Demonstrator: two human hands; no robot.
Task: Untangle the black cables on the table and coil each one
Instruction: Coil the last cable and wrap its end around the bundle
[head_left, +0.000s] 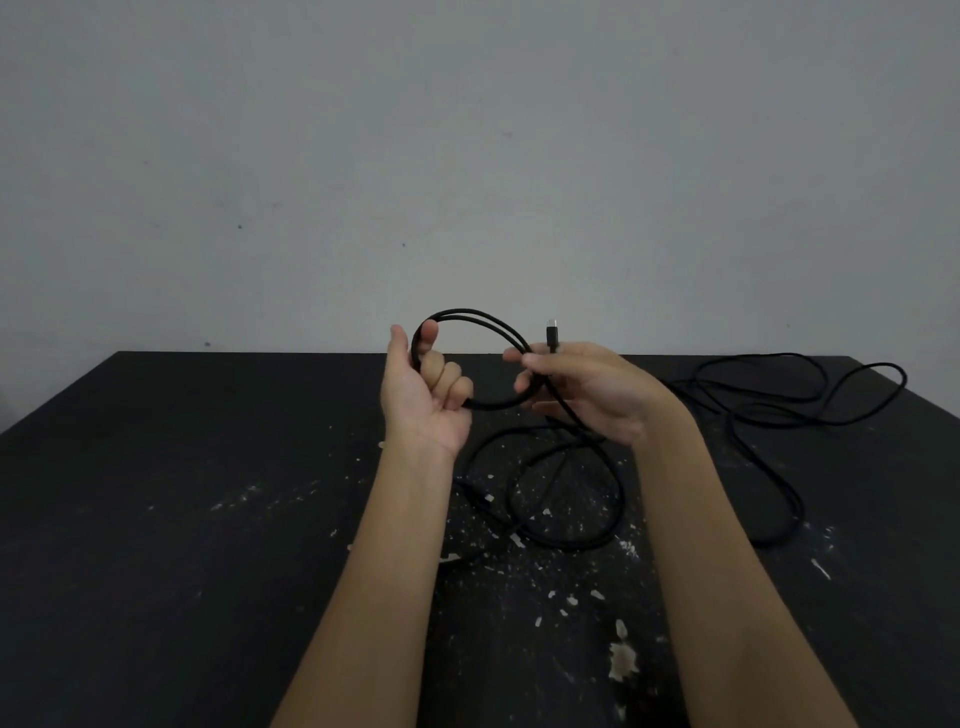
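Note:
Above the black table (156, 493), both hands hold up a small coil of black cable (478, 318). My left hand (423, 395) has its fingers curled round the coil's left side. My right hand (582, 387) pinches the coil's right side, and the cable's plug (551, 335) sticks up above its fingers. From the right hand the cable drops to loose loops (566, 493) lying on the table between my forearms. More black cable (810, 395) sprawls in wide loops at the table's right; I cannot tell whether it is the same cable.
The tabletop is scuffed with pale chipped spots (621, 660) in the middle and near front. A plain grey wall (467, 156) stands right behind the table's far edge (260, 354).

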